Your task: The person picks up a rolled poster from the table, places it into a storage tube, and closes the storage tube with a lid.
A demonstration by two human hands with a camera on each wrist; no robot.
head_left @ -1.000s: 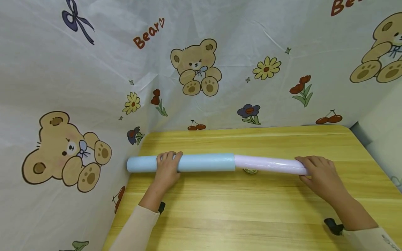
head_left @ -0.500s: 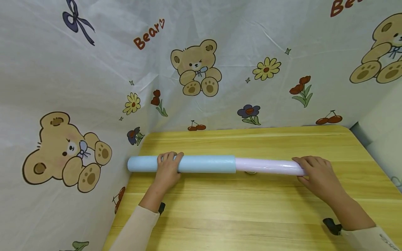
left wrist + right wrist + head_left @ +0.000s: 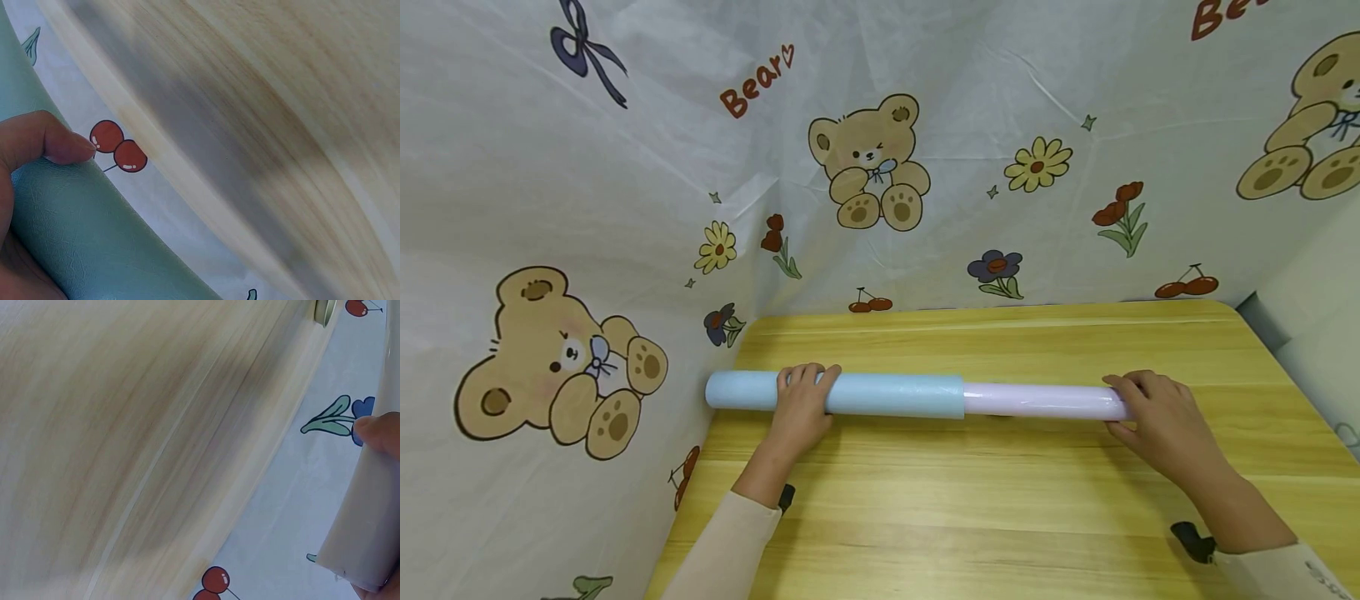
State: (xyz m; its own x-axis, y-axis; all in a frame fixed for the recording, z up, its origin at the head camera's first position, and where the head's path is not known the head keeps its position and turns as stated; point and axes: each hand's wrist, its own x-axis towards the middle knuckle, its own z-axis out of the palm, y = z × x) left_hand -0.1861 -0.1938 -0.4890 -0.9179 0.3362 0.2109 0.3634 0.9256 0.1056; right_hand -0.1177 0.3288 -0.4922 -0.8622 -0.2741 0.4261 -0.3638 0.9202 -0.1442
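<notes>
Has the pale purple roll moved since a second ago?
Yes. The pale purple roll has straightened and dropped level with the light blue roll, now hiding the small round thing it arched over on the wooden table.

Only readable text is on the printed cloth (image 3: pixel 625 208) hanging behind the table. "Bear" in reddish-brown letters with a little heart outline right after it, slanting upward, sits upper left of the winking bear (image 3: pixel 868 162) in the head view. Same word starts again at the top right corner (image 3: pixel 1221 15), but it's cut off by the frame edge so you only get "Be" and a bit of the next letter. Nothing legible on the rolls or the table, and the wrist views show only cherry and flower prints, no lettering.
</notes>
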